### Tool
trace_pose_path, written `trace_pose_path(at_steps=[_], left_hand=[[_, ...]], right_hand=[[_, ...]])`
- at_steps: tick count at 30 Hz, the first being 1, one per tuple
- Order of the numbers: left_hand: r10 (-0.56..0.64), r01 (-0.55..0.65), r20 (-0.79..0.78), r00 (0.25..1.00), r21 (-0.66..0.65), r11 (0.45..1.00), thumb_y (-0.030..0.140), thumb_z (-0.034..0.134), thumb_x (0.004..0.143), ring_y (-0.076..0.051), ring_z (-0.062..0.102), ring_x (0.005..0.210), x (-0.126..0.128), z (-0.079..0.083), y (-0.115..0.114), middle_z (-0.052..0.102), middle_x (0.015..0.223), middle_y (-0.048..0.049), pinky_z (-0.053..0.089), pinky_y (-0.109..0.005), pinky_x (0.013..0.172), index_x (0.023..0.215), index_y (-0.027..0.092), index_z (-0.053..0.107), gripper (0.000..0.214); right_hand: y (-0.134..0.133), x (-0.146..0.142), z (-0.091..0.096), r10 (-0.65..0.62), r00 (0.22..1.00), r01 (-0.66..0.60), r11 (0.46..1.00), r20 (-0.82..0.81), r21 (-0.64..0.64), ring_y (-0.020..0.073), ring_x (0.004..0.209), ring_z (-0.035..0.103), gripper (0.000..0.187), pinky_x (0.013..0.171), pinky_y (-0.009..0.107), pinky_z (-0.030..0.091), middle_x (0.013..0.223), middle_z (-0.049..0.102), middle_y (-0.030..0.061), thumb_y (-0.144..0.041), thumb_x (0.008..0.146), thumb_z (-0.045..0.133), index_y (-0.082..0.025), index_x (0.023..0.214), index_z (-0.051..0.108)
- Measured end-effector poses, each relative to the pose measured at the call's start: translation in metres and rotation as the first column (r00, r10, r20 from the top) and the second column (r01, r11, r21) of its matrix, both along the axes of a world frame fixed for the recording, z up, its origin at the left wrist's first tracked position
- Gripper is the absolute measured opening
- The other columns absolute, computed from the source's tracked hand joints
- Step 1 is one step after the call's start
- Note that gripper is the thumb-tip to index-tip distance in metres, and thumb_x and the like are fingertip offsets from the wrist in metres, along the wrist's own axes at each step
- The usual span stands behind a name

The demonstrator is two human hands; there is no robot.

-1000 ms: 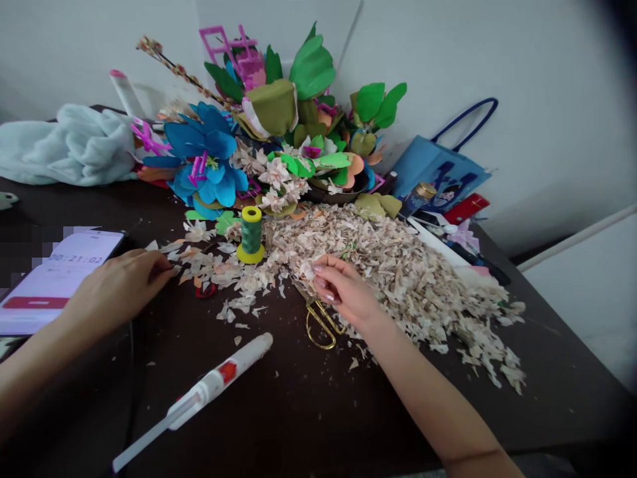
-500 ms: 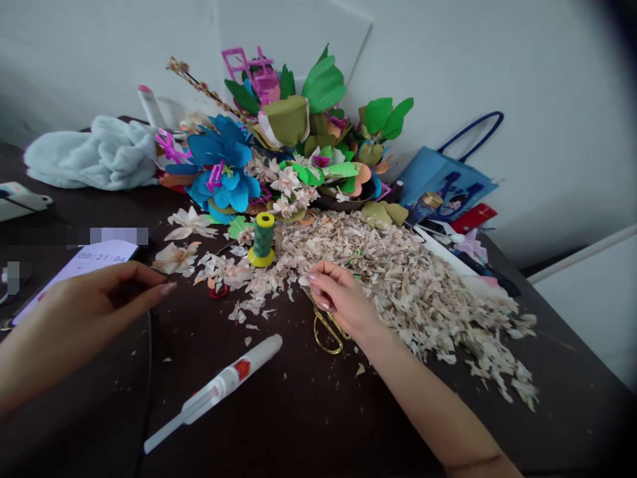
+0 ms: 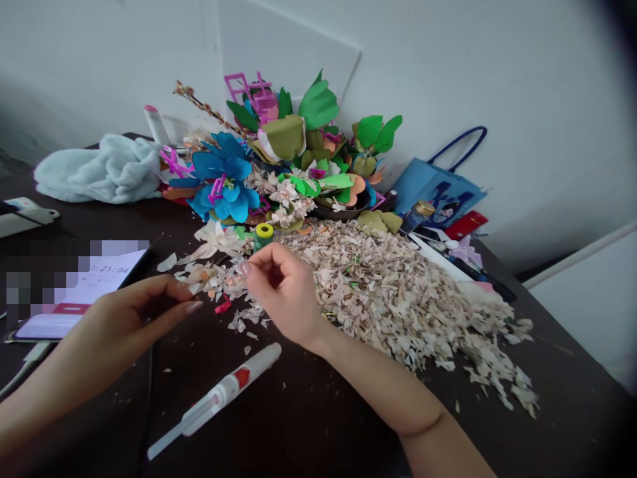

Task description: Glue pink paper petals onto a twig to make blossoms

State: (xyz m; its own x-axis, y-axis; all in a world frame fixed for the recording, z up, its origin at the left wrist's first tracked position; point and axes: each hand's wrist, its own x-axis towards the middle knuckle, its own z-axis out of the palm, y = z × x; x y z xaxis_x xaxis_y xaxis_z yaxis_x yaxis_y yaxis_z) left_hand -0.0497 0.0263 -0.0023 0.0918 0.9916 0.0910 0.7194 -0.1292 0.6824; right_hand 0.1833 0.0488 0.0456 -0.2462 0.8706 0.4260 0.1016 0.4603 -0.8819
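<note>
My left hand (image 3: 144, 315) is over the table's left side, thumb and forefinger pinched together; whatever they hold is too thin or hidden to make out. Facing it, my right hand (image 3: 286, 295) is closed in a pinch too, and its fingertips blend with the pale scraps behind. A spool of green thread (image 3: 263, 236) with a yellow top stands just beyond my right hand, partly covered by it. Loose cream petals (image 3: 216, 239) lie past both hands. To the right spreads a large heap of cream petal pieces (image 3: 378, 285).
A white glue applicator (image 3: 233, 382) lies in front of me. A lit phone (image 3: 104, 279) lies by my left wrist, with a black cable nearby. Colourful artificial flowers (image 3: 229, 179), a pale blue cloth (image 3: 99, 169) and a blue bag (image 3: 432, 186) stand along the back.
My right hand has moved left from the petal heap towards my left hand, now covering the spool's lower part and the gold scissors. My left hand has shifted slightly right.
</note>
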Motion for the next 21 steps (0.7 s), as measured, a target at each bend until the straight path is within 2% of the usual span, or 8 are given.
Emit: trace_pose_path(at_steps=[2,5,8,14,21], left_hand=[[-0.014,0.014,0.016,1.000,-0.024,1.000,0.054,0.055,0.075,-0.016,0.057,0.063,0.005,0.005,-0.001,0.064,0.072,0.0016,0.046,-0.026,0.058,0.086,0.023,0.060,0.033],[-0.017,0.017,-0.004,1.000,-0.015,1.000,0.055,0.052,0.075,-0.016,0.054,0.059,0.011,0.010,-0.003,0.062,0.070,0.0017,0.044,-0.027,0.056,0.085,0.023,0.059,0.034],[-0.042,0.043,-0.016,0.999,0.011,0.999,0.054,0.050,0.077,-0.015,0.053,0.059,0.015,0.013,-0.005,0.061,0.069,0.0018,0.043,-0.027,0.055,0.083,0.023,0.058,0.032],[-0.058,0.059,-0.041,0.997,0.029,0.998,0.053,0.049,0.080,-0.015,0.054,0.057,0.020,0.013,-0.006,0.062,0.070,0.0024,0.042,-0.026,0.053,0.084,0.024,0.058,0.030],[-0.082,0.095,-0.090,0.993,0.148,0.985,0.049,0.048,0.081,-0.015,0.054,0.057,0.025,0.016,-0.004,0.063,0.069,0.0017,0.043,-0.027,0.056,0.078,0.024,0.058,0.027]], right_hand=[[0.000,-0.003,-0.002,-0.040,0.997,0.030,0.990,0.071,0.137,0.0068,0.053,0.045,0.009,0.051,0.020,0.040,0.063,0.050,-0.0045,-0.023,0.086,0.052,-0.019,0.078,0.051],[0.002,-0.005,-0.006,-0.119,0.980,0.062,0.945,0.158,0.322,0.0074,0.058,0.050,0.008,0.055,0.020,0.043,0.069,0.057,-0.0019,-0.020,0.088,0.050,-0.018,0.081,0.054],[0.003,-0.005,-0.009,-0.176,0.959,0.063,0.896,0.221,0.440,0.0084,0.062,0.055,0.010,0.059,0.020,0.045,0.074,0.062,0.0004,-0.020,0.090,0.047,-0.018,0.084,0.055],[0.005,-0.003,-0.010,-0.242,0.884,-0.022,0.833,0.400,0.553,0.0089,0.070,0.060,0.021,0.061,0.021,0.044,0.078,0.067,0.0022,-0.020,0.096,0.040,-0.017,0.085,0.058],[0.006,0.002,-0.013,-0.330,0.776,-0.103,0.775,0.538,0.624,0.0089,0.070,0.061,0.025,0.058,0.021,0.041,0.078,0.068,0.0019,-0.017,0.097,0.040,-0.017,0.082,0.061]])
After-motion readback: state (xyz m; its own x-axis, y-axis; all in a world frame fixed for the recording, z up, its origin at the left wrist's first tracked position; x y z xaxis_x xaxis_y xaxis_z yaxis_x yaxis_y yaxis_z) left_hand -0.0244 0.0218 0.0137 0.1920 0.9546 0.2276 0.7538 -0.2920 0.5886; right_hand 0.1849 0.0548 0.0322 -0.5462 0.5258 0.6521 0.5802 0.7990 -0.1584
